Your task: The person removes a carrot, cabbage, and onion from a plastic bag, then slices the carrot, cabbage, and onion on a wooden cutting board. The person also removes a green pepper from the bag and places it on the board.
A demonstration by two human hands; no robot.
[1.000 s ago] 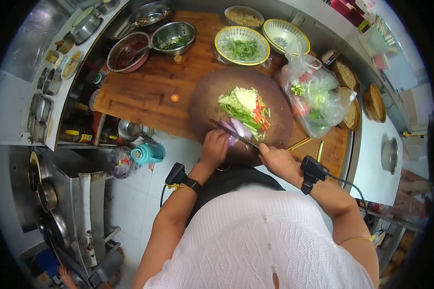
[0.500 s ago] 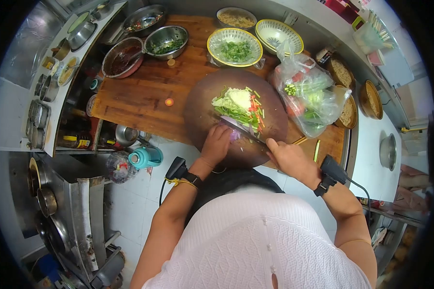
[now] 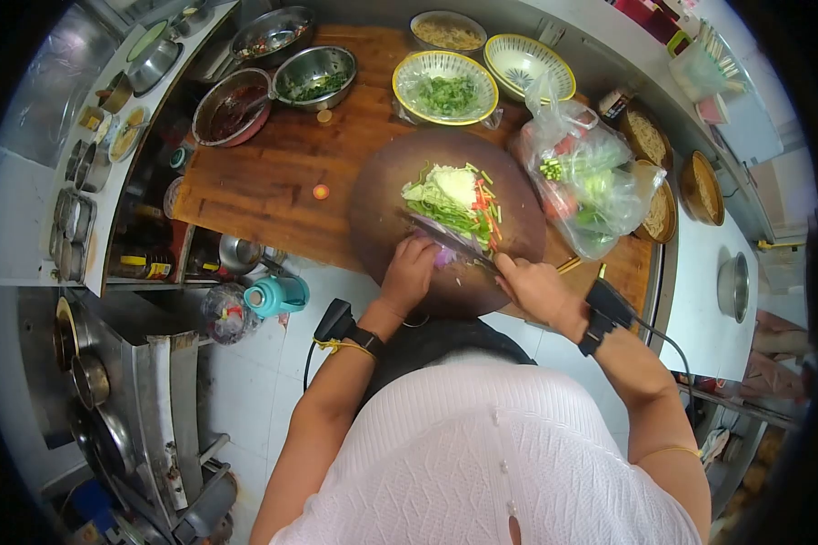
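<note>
Purple onion [image 3: 444,255] sits pinned under your curled left hand [image 3: 407,274]; your right hand [image 3: 533,287] holds its grip tight around the knife [image 3: 452,242], blade lying across the onion.

- Two hands, left [image 3: 409,272] and right [image 3: 532,286], at one round cutting board [image 3: 382,209].
- One knife [image 3: 450,241].
- Two yellow-rimmed baskets [image 3: 445,86], top centre.
- Three steel bowls [image 3: 314,73], upper left.
- One plastic bag [image 3: 591,177], right.
</note>
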